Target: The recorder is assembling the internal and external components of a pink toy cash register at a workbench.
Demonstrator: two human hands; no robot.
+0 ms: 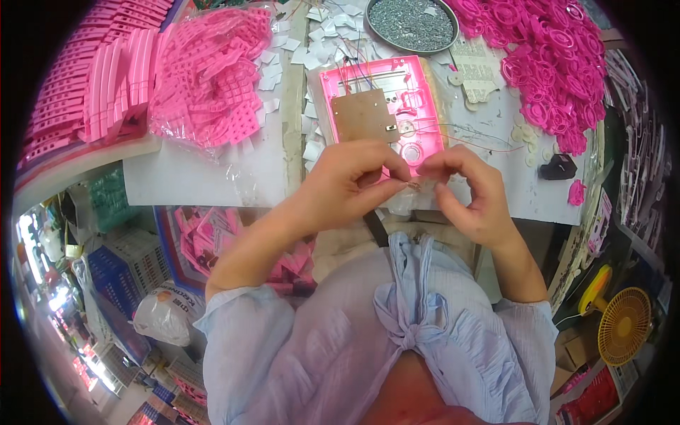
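A pink plastic housing [432,106] lies on the table with its inner side up. A brown circuit board [358,117] sits on its left part, with thin wires coming from the top and right. My left hand [358,177] is over the housing's near edge, thumb and forefinger pinched together. Something tiny and brownish shows at those fingertips, too small to name. Close by on the right, my right hand [474,198] has its fingers curved, with thumb and forefinger apart and nothing visible between them. Its forefinger comes near the left fingertips.
Pink plastic parts [209,78] are heaped at the left, beside stacked pink strips [117,85]. A round tray of small metal pieces [411,25] stands at the back. Pink ring-shaped parts [556,64] pile up at the right, near a black object [558,167]. A yellow fan [623,326] is lower right.
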